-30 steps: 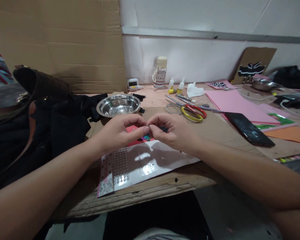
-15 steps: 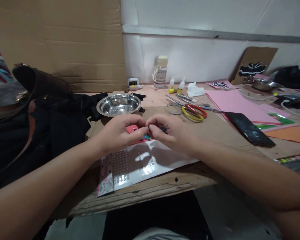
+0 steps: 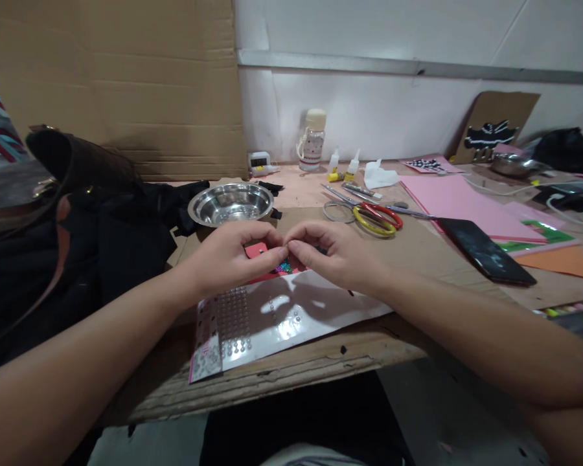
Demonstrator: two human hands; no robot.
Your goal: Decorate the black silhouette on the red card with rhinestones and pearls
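My left hand [image 3: 238, 255] and my right hand [image 3: 333, 252] meet at the fingertips, thumbs and forefingers pinched together. Whatever sits between them is too small or hidden to make out. Just beneath the fingers lies a red piece [image 3: 256, 251], partly covered by my hands, with shiny blue and purple bits [image 3: 284, 266] on it. Nearer to me, a white plastic sheet [image 3: 320, 314] with rows of small stick-on gems [image 3: 234, 317] at its left lies along the table's front edge, shadowed by both hands.
A steel bowl [image 3: 230, 202] stands behind my left hand. Scissors [image 3: 364, 213] with red and yellow handles, glue bottles [image 3: 352, 166] and a flask [image 3: 313, 139] are farther back. A phone [image 3: 486, 251] and pink sheets [image 3: 466, 200] lie right; dark cloth [image 3: 121, 259] lies left.
My hands stay pinched together in nearly the same place, with a slight shift of the fingers. Nothing else has visibly moved.
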